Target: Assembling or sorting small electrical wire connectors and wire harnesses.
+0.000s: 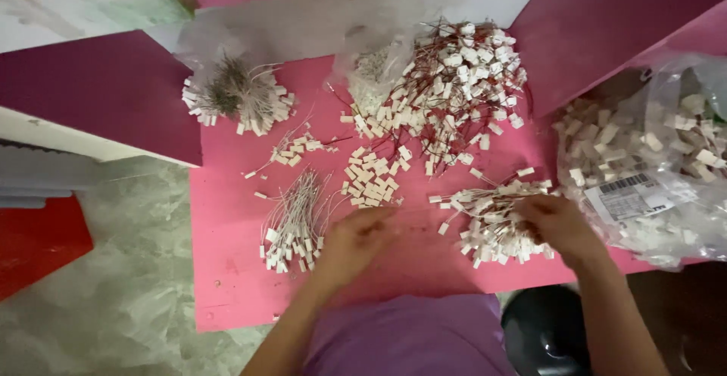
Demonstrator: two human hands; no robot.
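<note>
The right hand (559, 224) digs, fingers curled, into a loose heap of white-plug wire leads (496, 217). The left hand (356, 240), at nine o'clock from it, seems pinched shut; on what, one cannot tell. A neat bundle of white-tipped leads (294, 228) lies finished; the big tangled pile of red-wired connectors (447, 88) at twelve o'clock looks untouched.

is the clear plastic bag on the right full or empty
Full: the clear plastic bag bulges with small white connector pieces visible through its film. The right hand rests beside it on a wired pile.
</note>
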